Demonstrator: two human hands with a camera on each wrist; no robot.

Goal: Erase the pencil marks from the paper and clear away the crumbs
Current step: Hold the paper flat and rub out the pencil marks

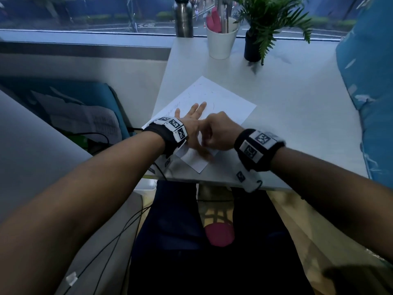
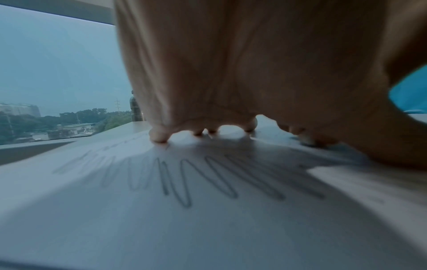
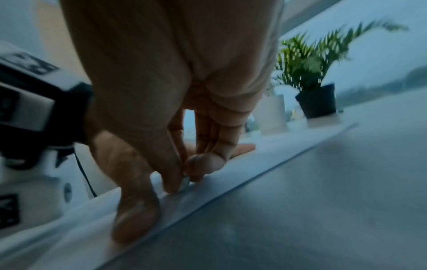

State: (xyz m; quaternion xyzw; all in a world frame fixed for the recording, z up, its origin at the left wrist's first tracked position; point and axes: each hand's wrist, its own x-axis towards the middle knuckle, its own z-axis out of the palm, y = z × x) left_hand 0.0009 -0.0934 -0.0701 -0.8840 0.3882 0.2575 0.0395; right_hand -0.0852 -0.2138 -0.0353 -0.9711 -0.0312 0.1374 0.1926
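Note:
A white sheet of paper lies at an angle on the white table. My left hand lies flat on it with straight, spread fingers, and the fingertips press the sheet down. Grey zigzag pencil marks run across the paper just under that palm. My right hand is curled right beside the left hand, over the sheet's near part. Its thumb and fingers pinch a small whitish eraser whose tip touches the paper. No crumbs can be made out.
At the table's back stand a steel bottle, a white cup holding pink items and a potted fern. A blue cushion borders the right side. The table's left edge drops off beside the paper; cables hang below.

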